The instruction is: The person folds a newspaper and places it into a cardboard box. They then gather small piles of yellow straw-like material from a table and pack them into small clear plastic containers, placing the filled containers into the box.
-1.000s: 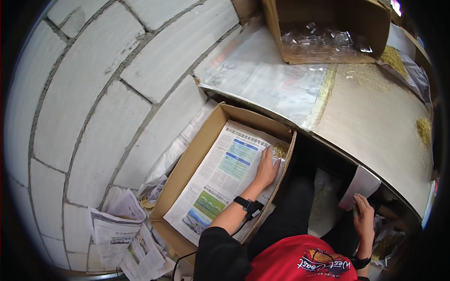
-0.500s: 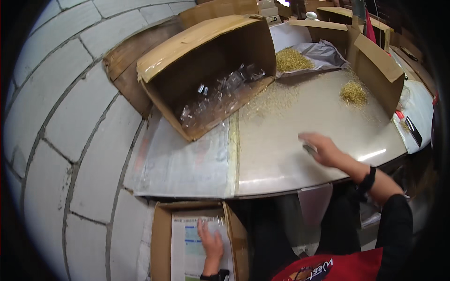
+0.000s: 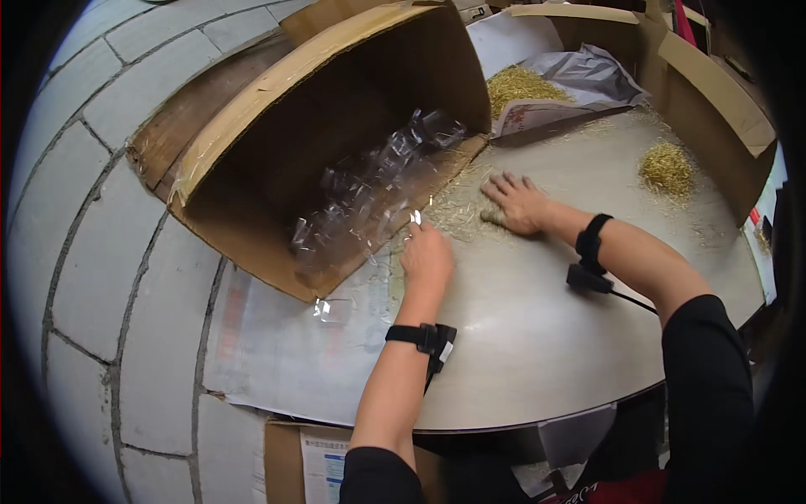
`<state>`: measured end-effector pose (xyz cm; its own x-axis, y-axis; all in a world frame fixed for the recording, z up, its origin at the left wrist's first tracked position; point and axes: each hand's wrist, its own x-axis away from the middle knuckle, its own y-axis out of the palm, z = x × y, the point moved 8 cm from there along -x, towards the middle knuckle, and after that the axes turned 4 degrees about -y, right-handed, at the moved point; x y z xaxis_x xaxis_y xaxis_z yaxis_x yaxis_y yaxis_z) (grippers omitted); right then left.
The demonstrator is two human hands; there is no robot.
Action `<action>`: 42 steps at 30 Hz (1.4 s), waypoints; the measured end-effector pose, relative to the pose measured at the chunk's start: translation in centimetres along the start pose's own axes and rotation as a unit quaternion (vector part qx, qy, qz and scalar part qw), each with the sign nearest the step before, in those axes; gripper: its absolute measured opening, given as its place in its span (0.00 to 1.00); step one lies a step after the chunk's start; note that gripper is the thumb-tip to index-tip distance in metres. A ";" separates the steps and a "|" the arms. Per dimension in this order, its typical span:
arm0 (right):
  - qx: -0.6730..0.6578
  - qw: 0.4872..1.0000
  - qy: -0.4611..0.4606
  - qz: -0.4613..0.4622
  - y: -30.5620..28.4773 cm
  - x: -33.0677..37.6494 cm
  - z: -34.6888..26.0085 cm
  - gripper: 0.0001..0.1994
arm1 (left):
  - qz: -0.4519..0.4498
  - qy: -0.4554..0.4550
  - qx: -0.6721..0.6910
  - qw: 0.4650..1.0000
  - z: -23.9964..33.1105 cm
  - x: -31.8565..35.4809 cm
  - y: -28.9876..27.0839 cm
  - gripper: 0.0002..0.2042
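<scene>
Both hands now up on table, straw under R fingers.

Just one view here — a head-worn fisheye looking steeply down over the counter, sitting pretty close above it. It's facing forward toward the tipped cardboard box, with both forearms coming in from the bottom edge — straight lines bending near the rim.

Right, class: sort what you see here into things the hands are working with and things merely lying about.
In use:
left hand at the clear plastic pieces
right hand flat on loose straw-like strands

Lying about:
far strand heap
grey bag
newspaper
</scene>
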<state>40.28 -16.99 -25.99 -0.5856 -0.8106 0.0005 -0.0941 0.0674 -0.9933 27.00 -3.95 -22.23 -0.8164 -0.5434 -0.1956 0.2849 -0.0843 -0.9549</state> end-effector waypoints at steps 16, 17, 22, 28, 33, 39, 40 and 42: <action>-0.257 0.957 0.051 0.128 -0.2 25.3 -2.1 0.28 | -0.066 -0.187 0.648 0.735 1.3 22.5 -2.8 0.09; -0.286 0.943 0.079 0.152 -0.6 26.4 -1.0 0.28 | -0.068 -0.196 0.662 0.721 1.1 24.9 -2.9 0.11; -0.156 0.969 0.080 0.173 -1.9 27.7 -3.1 0.28 | -0.176 -0.215 0.710 0.647 -0.4 35.0 -0.9 0.18; -0.208 0.976 -0.059 0.012 -1.4 25.1 -7.9 0.23 | -0.189 -0.300 0.716 0.602 -4.6 42.5 2.8 0.27; -0.333 0.927 0.031 0.168 -2.3 25.3 -2.0 0.24 | -0.310 -0.364 0.696 0.536 -5.0 46.8 11.9 0.16; -0.093 0.975 -0.047 0.198 0.4 25.8 -10.3 0.23 | -0.386 -0.335 0.672 0.536 2.8 46.5 15.9 0.20; -0.084 0.976 -0.041 0.198 0.8 26.6 -11.4 0.22 | -0.386 -0.335 0.675 0.532 3.2 46.4 16.7 0.21; -0.065 0.981 -0.026 0.182 0.1 29.4 -13.8 0.22 | -0.343 -0.320 0.729 0.498 3.8 46.3 17.6 0.22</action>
<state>11.94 -32.74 -24.43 -0.5580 -0.7472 -0.3611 0.0098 0.4292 -0.9032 -3.88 -33.78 -47.29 -0.7790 -0.0840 0.6214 0.4916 -0.6970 0.5221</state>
